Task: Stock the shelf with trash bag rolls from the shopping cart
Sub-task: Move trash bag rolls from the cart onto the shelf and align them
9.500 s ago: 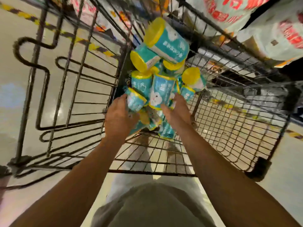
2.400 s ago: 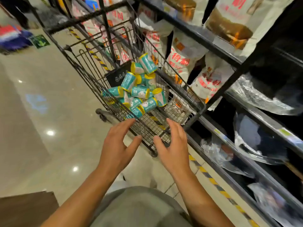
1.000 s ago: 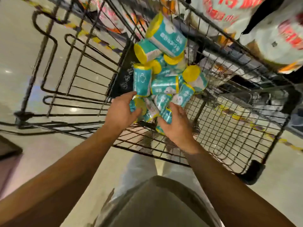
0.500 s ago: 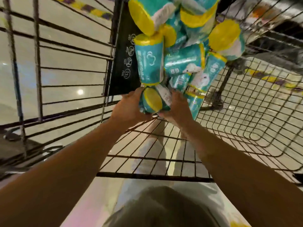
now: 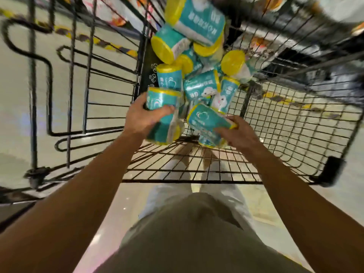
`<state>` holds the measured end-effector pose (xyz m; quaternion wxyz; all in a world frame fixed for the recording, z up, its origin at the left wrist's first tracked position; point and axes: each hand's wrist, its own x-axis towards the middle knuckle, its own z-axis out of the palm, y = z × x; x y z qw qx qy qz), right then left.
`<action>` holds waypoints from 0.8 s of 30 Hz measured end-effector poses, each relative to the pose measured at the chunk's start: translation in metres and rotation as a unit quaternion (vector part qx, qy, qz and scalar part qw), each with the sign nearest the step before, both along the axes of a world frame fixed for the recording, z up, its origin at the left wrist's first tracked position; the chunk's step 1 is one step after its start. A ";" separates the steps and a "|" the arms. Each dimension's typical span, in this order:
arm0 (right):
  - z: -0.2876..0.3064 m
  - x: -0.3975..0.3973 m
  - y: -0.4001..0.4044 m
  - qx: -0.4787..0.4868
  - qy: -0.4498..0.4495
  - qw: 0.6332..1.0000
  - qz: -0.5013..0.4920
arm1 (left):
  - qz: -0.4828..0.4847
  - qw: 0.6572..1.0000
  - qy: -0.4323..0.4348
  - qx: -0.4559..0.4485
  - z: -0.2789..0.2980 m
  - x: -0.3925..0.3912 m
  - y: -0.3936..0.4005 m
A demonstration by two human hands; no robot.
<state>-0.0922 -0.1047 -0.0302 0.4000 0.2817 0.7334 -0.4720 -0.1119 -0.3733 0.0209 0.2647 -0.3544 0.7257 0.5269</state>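
Note:
Several teal trash bag rolls with yellow ends point(image 5: 201, 87) lie piled at the far end of the black wire shopping cart point(image 5: 295, 134). My left hand point(image 5: 143, 117) grips rolls at the near left of the pile, one point(image 5: 163, 98) on top and another point(image 5: 163, 133) under the palm. My right hand point(image 5: 240, 133) holds a tilted roll point(image 5: 206, 119) from its right side, with another roll point(image 5: 210, 140) just beneath. Both hands are inside the cart basket, above its wire floor.
The cart's folded child-seat frame point(image 5: 59, 85) stands to the left. Shelf goods in white and red packaging point(image 5: 295, 12) show blurred beyond the cart at the top. A yellow-striped floor line point(image 5: 285, 99) runs under the cart. My legs are visible through the wire floor.
Both hands have drawn back from the pile with rolls in their grasp; the left now holds a roll higher, the right has taken a separate roll. The view has pulled back.

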 end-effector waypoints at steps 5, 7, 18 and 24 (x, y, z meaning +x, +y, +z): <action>0.086 0.020 0.020 -0.142 0.000 0.964 -0.224 | 0.070 0.992 0.068 0.077 0.048 -0.003 0.022; 0.111 0.026 0.017 -0.164 0.021 0.946 -0.279 | 0.101 0.984 0.069 0.128 0.063 -0.005 0.038; 0.187 0.053 0.048 -0.402 0.166 0.834 -0.340 | 0.043 0.955 0.086 0.280 0.141 -0.012 0.132; 0.211 0.084 0.096 -0.358 0.228 0.850 -0.314 | -0.054 0.948 0.085 0.302 0.172 0.001 0.176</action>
